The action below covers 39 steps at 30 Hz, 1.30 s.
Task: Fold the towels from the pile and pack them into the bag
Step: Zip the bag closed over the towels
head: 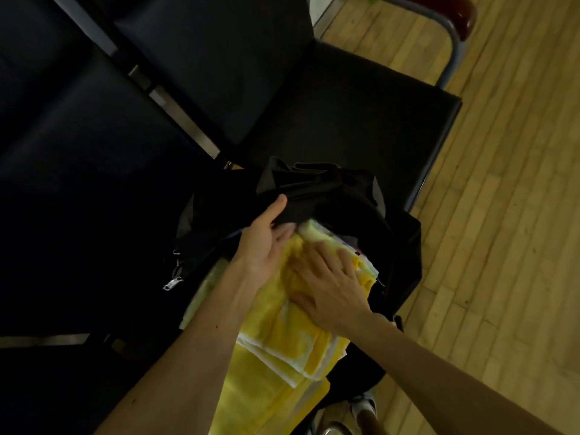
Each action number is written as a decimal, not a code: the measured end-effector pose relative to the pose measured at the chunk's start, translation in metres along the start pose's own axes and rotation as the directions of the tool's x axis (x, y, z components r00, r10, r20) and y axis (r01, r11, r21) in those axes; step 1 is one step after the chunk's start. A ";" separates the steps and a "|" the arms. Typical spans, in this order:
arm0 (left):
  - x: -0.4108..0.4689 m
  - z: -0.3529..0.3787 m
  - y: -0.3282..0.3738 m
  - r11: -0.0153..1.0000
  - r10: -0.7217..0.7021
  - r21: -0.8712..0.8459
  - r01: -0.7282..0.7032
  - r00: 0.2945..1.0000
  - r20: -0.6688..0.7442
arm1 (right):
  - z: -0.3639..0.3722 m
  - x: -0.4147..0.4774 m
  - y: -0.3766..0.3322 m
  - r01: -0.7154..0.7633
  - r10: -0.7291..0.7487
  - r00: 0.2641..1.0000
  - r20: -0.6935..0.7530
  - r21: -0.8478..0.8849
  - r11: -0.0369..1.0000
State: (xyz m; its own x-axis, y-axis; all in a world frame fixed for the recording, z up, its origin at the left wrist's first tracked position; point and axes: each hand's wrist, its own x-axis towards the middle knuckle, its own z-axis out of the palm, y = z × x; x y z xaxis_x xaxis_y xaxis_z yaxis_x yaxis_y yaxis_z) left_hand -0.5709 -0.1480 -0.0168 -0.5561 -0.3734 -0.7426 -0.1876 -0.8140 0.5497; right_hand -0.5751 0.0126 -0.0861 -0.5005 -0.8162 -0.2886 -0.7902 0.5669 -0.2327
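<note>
lengthwise, yellow towel [282, 334] toward bag [314, 189] mouth

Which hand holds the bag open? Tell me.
The left hand: it pinches the edge of the bag, while the right hand lies flat on the yellow towel.

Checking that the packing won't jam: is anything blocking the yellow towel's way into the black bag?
Nothing visible does. The left hand holds the edge of the black bag lifted open; the right hand presses the yellow towel in. Only a pale towel lies inside ahead.
</note>
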 end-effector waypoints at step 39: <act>-0.126 -0.082 -0.232 -0.152 -0.327 0.964 -0.219 0.931 0.160 | -0.136 -0.159 0.052 -0.386 0.462 0.886 -0.043 0.484 0.785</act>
State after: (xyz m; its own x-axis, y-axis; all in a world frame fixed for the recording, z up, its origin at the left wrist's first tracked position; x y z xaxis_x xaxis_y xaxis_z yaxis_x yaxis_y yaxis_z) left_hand -0.3912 0.0516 -0.0826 -0.5863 -0.0102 -0.8100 -0.6297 0.6348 0.4478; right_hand -0.5848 0.1571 0.0743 -0.8237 -0.4662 -0.3228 -0.2565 0.8140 -0.5211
